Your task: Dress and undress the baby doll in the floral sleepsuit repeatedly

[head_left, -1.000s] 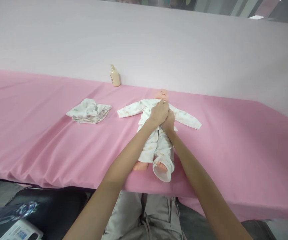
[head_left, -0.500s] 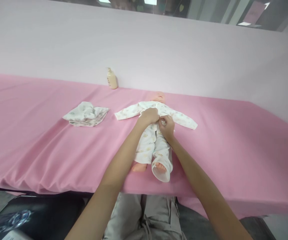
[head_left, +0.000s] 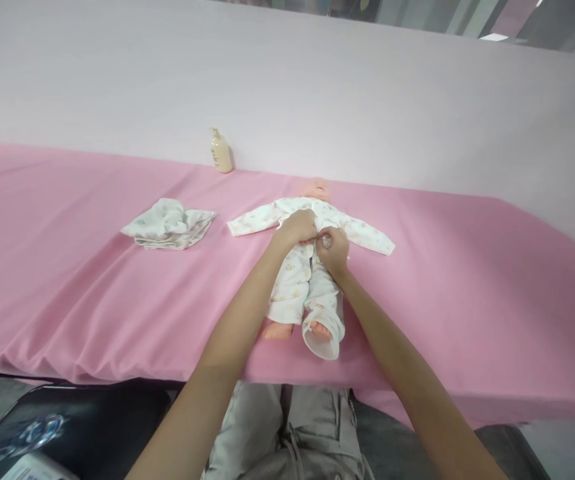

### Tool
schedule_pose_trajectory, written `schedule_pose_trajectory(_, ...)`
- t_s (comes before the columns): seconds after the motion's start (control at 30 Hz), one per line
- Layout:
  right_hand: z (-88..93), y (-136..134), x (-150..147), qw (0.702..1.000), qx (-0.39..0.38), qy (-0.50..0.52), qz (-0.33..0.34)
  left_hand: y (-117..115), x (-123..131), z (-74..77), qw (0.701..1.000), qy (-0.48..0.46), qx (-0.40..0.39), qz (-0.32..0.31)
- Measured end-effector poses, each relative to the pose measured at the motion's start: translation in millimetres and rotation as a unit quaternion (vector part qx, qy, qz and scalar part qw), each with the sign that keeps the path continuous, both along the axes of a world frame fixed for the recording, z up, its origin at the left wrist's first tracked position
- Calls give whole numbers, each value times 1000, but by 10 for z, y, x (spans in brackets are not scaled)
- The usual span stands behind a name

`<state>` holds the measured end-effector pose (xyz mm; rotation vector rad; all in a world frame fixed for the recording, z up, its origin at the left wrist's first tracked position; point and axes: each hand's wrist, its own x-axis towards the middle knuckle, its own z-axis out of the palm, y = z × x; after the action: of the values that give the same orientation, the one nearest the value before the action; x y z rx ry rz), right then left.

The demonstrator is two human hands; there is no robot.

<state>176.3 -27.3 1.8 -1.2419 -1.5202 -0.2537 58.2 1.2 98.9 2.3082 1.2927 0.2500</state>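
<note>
Both hands [head_left: 317, 237] lower on one doll [head_left: 307, 280]

There is one baby doll [head_left: 317, 190] lying on the surface [head_left: 67, 300]. The doll wears one white suit [head_left: 302, 280] with two long sleeves and two legs. Two little doll feet [head_left: 278, 330] stick out at the bottom. There is one crumpled white cloth [head_left: 168, 225]. There is one small bottle [head_left: 220, 152]. Two hands are on the doll: one left hand [head_left: 297, 227] and one right hand [head_left: 334, 248].
</note>
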Motion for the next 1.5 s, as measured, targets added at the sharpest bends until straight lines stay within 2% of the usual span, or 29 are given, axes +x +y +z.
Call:
schedule_pose_trajectory(0.23, 9, -9, -8, 1000, 13, 12, 22, -7, -7, 7, 999, 30, -6, -16)
schedule_pose_trajectory(0.63, -11, 11, -15, 997, 4, 41, 62, -48, -35, 86, 995, 65, 68, -11)
schedule_pose_trajectory(0.83, -10, 11, -26, 997, 0, 55, 46, -69, -9, 94, 994, 66, 89, 11)
schedule_pose_trajectory(1.03, 12, -37, -54, 999, 43, 32, -11, -84, -19, 127, 997, 32, 73, -3)
schedule_pose_trajectory(1.23, -32, -44, -41, 997, 82, 11, -10, -97, -41, 149, 997, 25, 73, 1)
schedule_pose_trajectory(1.4, -50, -63, -45, 998, 50, 22, -15, -99, -28, 152, 995, 31, 89, 30)
schedule_pose_trajectory(1.5, -30, -73, -68, 999, 27, 43, -17, -58, -32, 114, 994, 24, 101, 19)
